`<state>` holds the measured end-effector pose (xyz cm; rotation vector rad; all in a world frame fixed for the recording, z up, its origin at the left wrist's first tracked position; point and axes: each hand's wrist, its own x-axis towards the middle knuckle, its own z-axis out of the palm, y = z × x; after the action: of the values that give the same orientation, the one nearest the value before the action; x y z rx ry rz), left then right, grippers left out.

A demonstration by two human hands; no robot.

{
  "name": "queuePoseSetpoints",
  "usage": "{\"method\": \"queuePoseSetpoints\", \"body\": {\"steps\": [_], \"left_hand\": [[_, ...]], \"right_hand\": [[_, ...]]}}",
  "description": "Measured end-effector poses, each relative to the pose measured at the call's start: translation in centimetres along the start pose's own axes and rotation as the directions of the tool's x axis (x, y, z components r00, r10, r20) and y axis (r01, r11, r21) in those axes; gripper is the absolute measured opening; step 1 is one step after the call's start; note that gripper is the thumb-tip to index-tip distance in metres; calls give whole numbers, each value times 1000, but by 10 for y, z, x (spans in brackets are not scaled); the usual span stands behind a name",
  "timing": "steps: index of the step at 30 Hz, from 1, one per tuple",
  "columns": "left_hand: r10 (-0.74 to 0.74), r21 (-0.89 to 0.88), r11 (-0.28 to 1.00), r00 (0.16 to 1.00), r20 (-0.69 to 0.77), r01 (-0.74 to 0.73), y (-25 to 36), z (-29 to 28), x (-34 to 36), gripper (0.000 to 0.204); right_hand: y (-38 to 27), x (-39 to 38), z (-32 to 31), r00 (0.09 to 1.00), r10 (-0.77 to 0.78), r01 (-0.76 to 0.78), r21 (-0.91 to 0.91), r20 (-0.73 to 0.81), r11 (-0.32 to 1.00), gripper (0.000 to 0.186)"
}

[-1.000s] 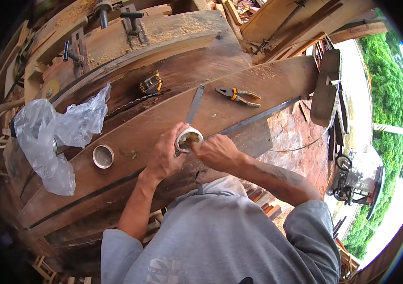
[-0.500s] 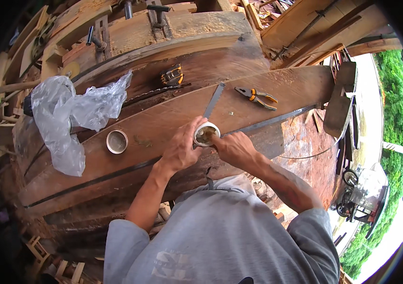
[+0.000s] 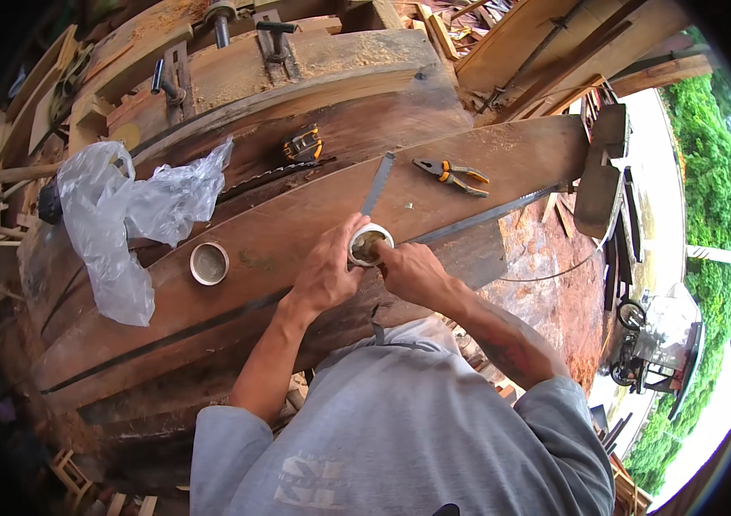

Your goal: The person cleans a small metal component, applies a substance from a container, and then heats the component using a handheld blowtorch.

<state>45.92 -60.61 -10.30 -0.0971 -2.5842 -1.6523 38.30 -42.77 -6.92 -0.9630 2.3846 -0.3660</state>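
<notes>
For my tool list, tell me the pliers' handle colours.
Handles: orange and black, best in the head view.

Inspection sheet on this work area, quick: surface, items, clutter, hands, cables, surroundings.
Surface: long wooden board, brown, unevenly stained.
Job's things: white tub, open, brownish contents; round lid lying apart on the board.
Clutter: pliers, flat metal blade, tape measure, crumpled clear plastic bag.
Grip: left hand around the tub; right hand at its mouth, fingertips hidden.
Cables: none certain; thin dark curved strand at right, kind unclear.
Surroundings: sawdust-strewn timber beyond; motorcycle-type vehicle and greenery at right.
</notes>
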Motion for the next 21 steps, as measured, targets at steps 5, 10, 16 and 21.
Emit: {"method": "queuePoseSetpoints", "body": {"steps": [5, 10, 16, 21], "left_hand": [[8, -13, 1000, 999, -40, -9, 2, 1, -1, 82], [21, 19, 1000, 999, -28, -20, 3, 3, -1, 81], [14, 40, 999, 1000, 9, -14, 6, 14, 0, 79], [114, 101, 989, 993, -17, -111, 8, 20, -8, 80]], "right_hand": [[-3, -9, 0, 998, -18, 23, 83, -59, 996, 24], [-7, -15, -17, 977, 77, -185, 625, 197, 758, 33], [-6, -23, -10, 951, 103, -304, 819, 292, 487, 38], [-4, -33, -3, 989, 98, -142, 556, 110, 819, 47]]}}
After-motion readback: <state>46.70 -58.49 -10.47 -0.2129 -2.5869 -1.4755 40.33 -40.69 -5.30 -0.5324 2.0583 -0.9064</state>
